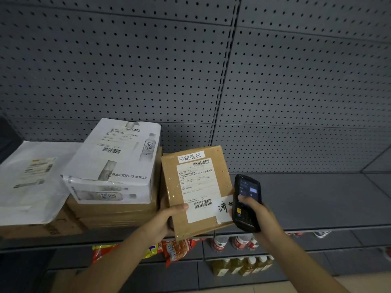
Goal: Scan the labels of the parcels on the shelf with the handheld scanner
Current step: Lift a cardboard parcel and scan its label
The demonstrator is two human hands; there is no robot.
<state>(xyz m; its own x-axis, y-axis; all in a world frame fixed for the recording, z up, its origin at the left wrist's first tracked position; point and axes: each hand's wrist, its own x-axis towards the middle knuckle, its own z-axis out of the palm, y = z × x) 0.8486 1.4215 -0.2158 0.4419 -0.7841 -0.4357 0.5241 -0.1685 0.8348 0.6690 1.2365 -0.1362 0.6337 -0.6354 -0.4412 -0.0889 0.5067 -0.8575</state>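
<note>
My left hand point(167, 220) grips the lower left corner of a brown cardboard parcel point(169, 187), tilting it up off the shelf edge so its white shipping label point(197, 185) with barcodes faces me. My right hand point(257, 212) holds the black handheld scanner point(246, 201) just right of the parcel, screen lit, thumb on its face. The scanner covers part of a handwritten white slip point(223, 208) at the parcel's lower right corner.
A white bottled-drink carton point(114, 161) sits on stacked brown boxes point(114, 210) to the left, with a white mailer bag point(29, 182) further left. The grey shelf point(313, 199) extends right. Snack packets point(175, 248) and bottles point(239, 242) fill lower shelves. Pegboard point(190, 60) backs everything.
</note>
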